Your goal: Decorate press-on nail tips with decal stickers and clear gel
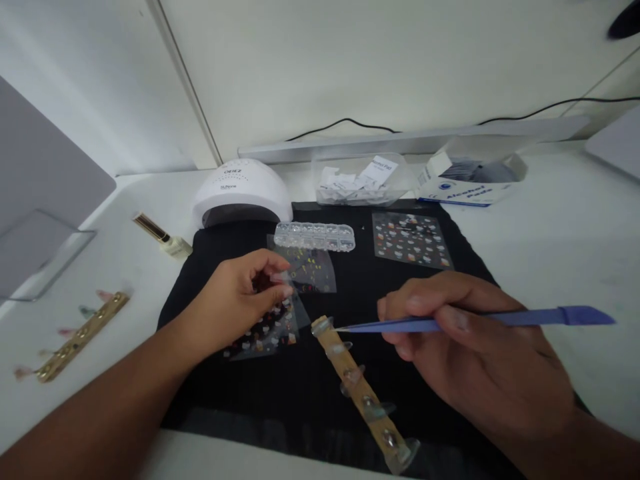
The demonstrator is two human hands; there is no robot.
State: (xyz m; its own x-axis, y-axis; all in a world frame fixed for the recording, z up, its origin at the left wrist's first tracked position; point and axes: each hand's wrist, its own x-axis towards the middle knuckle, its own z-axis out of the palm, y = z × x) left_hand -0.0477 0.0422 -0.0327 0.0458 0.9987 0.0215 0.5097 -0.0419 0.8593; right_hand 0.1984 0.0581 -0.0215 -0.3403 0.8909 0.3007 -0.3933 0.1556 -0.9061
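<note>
My right hand (465, 353) grips a pair of purple tweezers (530, 316) whose thin tip points left. That tip meets the top end of a wooden nail display stick (353, 380), where several clear nail tips are mounted in a row. My left hand (245, 297) pinches a clear nail sticker sheet (265, 333) with small red and white figures, partly hidden beneath the fingers. Behind it lies another sticker sheet (317, 270) with yellow marks, under a clear compartment case (315, 237) of small gems. All of these rest on a black cloth (235, 407).
A white nail lamp (243, 190) stands at the back left, near a polish bottle (175, 245). Behind the cloth are a clear tub (357, 183) of packets and an alcohol pads box (467, 183). A third sticker sheet (411, 240) and second nail stick (83, 337) flank the work.
</note>
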